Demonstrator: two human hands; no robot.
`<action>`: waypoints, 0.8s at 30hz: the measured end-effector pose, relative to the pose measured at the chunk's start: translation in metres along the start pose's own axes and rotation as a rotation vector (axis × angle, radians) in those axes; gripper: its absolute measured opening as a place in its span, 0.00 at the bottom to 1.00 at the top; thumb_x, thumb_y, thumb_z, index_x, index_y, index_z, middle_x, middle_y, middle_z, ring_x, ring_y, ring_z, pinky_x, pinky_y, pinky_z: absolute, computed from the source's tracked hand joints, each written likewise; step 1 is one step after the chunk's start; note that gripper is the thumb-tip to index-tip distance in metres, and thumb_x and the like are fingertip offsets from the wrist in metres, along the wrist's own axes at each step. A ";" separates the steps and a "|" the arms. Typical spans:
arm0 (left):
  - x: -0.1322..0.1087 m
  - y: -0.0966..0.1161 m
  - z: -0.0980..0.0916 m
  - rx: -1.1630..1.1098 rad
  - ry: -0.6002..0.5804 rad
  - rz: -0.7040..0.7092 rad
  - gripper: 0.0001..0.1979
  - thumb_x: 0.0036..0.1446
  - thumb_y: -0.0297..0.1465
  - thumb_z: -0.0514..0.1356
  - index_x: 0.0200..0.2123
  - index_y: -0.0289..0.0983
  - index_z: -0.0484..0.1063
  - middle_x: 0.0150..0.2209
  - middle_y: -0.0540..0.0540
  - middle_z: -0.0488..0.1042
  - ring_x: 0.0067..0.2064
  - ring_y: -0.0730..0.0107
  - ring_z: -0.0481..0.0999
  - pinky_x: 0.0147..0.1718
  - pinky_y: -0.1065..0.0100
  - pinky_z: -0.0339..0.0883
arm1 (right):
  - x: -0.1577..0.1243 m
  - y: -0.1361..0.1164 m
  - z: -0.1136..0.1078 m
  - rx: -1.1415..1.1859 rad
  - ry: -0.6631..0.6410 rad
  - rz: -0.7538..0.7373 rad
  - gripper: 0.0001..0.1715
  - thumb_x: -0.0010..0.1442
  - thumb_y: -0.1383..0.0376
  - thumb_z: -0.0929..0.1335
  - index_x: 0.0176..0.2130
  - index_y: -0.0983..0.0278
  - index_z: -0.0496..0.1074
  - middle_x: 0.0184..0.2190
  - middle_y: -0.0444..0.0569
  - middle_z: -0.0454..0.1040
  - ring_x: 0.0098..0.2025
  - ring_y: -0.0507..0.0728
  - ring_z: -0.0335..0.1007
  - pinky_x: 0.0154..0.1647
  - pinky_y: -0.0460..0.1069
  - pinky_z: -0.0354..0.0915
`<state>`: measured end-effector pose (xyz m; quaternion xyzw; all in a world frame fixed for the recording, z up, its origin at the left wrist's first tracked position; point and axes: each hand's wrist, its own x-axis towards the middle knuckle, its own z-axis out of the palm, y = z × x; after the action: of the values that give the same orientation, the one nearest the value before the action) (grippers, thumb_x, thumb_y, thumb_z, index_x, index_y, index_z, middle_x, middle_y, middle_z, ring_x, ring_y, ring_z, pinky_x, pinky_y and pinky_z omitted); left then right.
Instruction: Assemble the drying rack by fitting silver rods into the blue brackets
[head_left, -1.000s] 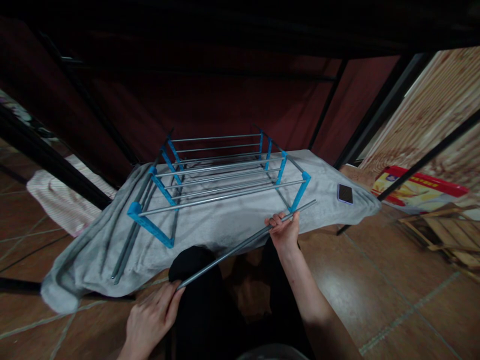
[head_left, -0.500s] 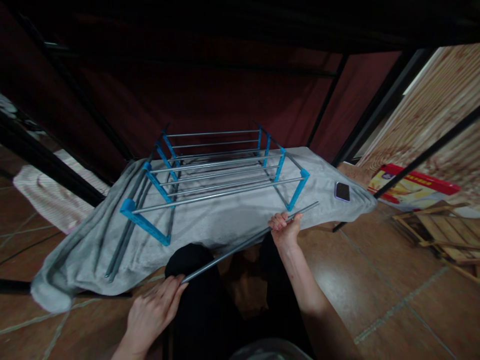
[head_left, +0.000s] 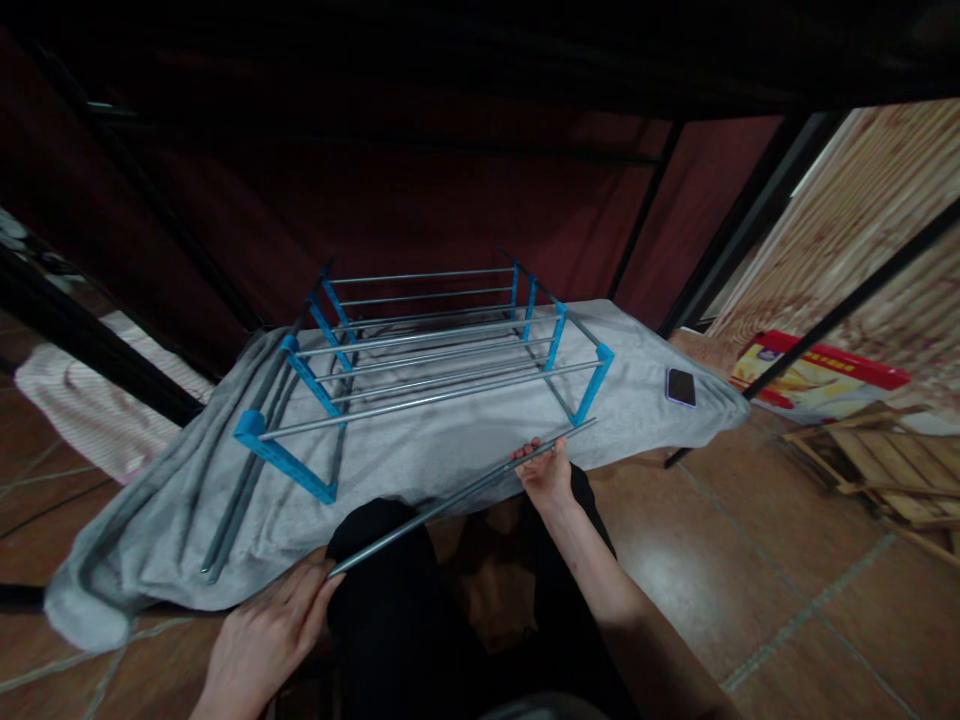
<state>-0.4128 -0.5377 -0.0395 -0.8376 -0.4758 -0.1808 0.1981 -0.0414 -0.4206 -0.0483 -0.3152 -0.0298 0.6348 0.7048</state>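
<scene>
A thin grey metal tube (head_left: 450,502) slants across my lap, its left end lower and nearer to me. My left hand (head_left: 270,625) is closed around that near end. Toward the far end, my right hand (head_left: 545,468) holds the tube between thumb and fingers, palm up, and the tip sticks out past it. Just beyond lies a rack frame (head_left: 442,397) of grey rods joined by blue plastic brackets (head_left: 285,468), on a grey blanket. The tube's far tip appears close to the frame's front right blue bracket (head_left: 592,385); whether they touch I cannot tell.
More loose grey tubes (head_left: 238,510) lie on the left of the grey blanket (head_left: 450,465). A phone (head_left: 681,387) rests on its right side. Black metal posts (head_left: 645,215) stand around. On the floor at right are a red and yellow box (head_left: 817,375) and a wooden folding piece (head_left: 892,465).
Both hands have moved left with the tube, the left one also nearer to me. The right hand's fingers have loosened somewhat. The view has shifted slightly.
</scene>
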 end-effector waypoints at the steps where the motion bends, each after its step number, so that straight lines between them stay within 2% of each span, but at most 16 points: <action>1: 0.001 -0.003 -0.002 0.015 -0.012 -0.026 0.18 0.66 0.39 0.48 0.35 0.38 0.73 0.31 0.46 0.79 0.28 0.69 0.77 0.26 0.70 0.65 | 0.005 0.001 0.000 -0.023 0.019 -0.006 0.25 0.62 0.45 0.61 0.27 0.60 0.64 0.20 0.42 0.67 0.24 0.53 0.69 0.30 0.51 0.70; 4: 0.011 -0.006 -0.004 0.047 -0.060 -0.083 0.18 0.66 0.40 0.47 0.33 0.39 0.73 0.29 0.47 0.76 0.27 0.69 0.75 0.26 0.68 0.63 | 0.024 -0.003 0.003 -0.061 0.073 -0.046 0.11 0.60 0.58 0.67 0.29 0.61 0.65 0.22 0.42 0.71 0.27 0.52 0.72 0.32 0.49 0.72; 7: 0.027 -0.002 -0.001 0.097 -0.070 -0.115 0.17 0.66 0.40 0.48 0.35 0.38 0.72 0.28 0.47 0.74 0.27 0.67 0.73 0.29 0.66 0.62 | 0.041 -0.014 0.010 -0.079 0.068 -0.059 0.07 0.58 0.67 0.68 0.29 0.61 0.66 0.23 0.41 0.72 0.27 0.52 0.73 0.32 0.48 0.73; 12: 0.049 0.009 0.017 0.176 -0.027 -0.123 0.15 0.66 0.37 0.48 0.42 0.37 0.71 0.32 0.45 0.75 0.30 0.64 0.71 0.34 0.63 0.62 | 0.060 -0.032 0.016 -0.105 0.032 -0.069 0.05 0.59 0.68 0.68 0.30 0.62 0.67 0.24 0.43 0.74 0.29 0.52 0.75 0.33 0.48 0.73; 17: 0.057 0.012 0.035 0.193 -0.041 -0.174 0.15 0.66 0.36 0.49 0.45 0.35 0.72 0.35 0.44 0.75 0.32 0.62 0.71 0.37 0.62 0.62 | 0.069 -0.037 0.013 -0.119 0.011 -0.057 0.05 0.60 0.68 0.66 0.31 0.62 0.68 0.25 0.44 0.75 0.30 0.53 0.76 0.33 0.48 0.73; 24: 0.064 0.010 0.040 0.185 -0.056 -0.202 0.15 0.65 0.35 0.50 0.46 0.34 0.72 0.36 0.44 0.75 0.34 0.61 0.71 0.38 0.62 0.63 | 0.075 -0.040 0.013 -0.126 -0.057 -0.038 0.03 0.58 0.67 0.66 0.32 0.63 0.70 0.26 0.45 0.77 0.32 0.54 0.77 0.37 0.49 0.72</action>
<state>-0.3693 -0.4758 -0.0440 -0.7685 -0.5776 -0.1315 0.2420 0.0022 -0.3465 -0.0455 -0.3401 -0.0959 0.6270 0.6943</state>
